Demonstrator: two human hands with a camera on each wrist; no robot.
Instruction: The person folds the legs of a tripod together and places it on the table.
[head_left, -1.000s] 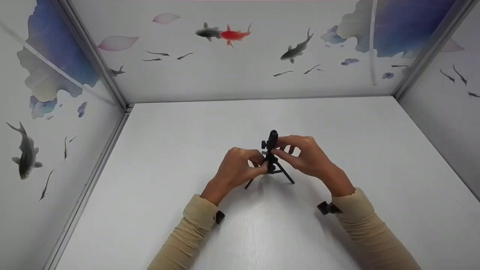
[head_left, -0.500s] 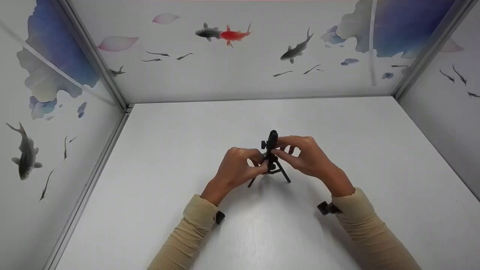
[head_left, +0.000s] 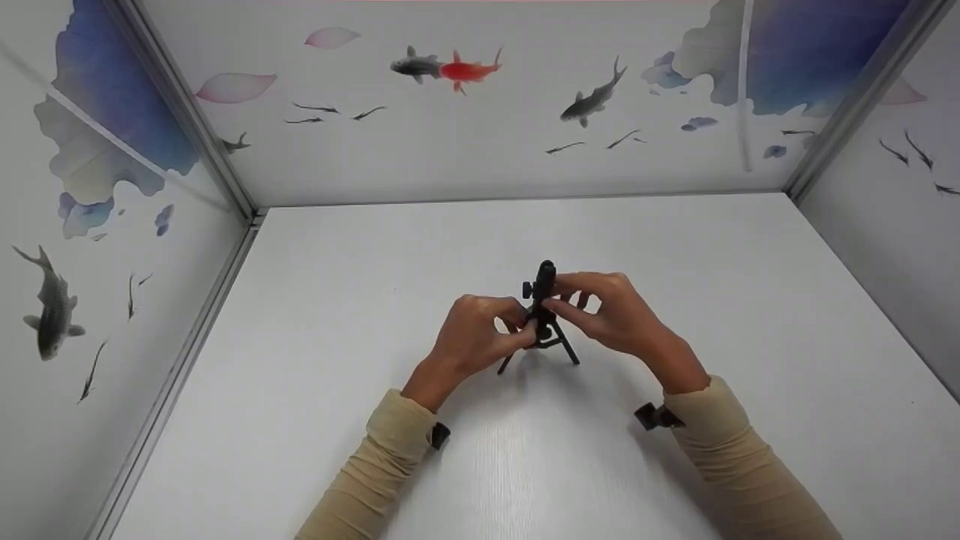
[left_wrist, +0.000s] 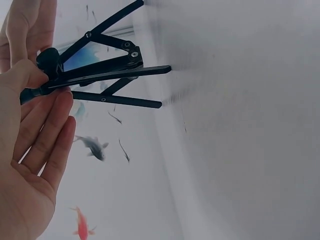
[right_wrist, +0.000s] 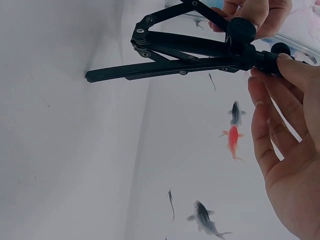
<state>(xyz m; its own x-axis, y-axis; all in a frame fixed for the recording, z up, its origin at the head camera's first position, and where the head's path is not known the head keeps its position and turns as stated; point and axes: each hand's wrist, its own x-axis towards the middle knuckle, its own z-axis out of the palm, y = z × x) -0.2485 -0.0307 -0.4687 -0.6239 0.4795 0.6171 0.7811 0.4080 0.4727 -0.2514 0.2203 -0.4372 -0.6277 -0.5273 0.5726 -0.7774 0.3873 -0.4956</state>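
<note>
A small black tripod [head_left: 543, 313] is held upright near the middle of the white worktop [head_left: 337, 285]; its three slim legs [left_wrist: 132, 101] are partly spread, joined to the central column [right_wrist: 187, 44] by hinged braces [left_wrist: 111, 41] with pale rivets. A large round knob [right_wrist: 241, 30] juts out near the leg tops; a smaller knob [right_wrist: 281, 48] sits higher up; whether all legs touch down cannot be told.

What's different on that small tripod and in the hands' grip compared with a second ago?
The two legs visible on the black tripod have drawn inward, slightly closer together. Nothing was taken hold of or let go: the left hand still grips it lower down, the right hand higher up.
</note>
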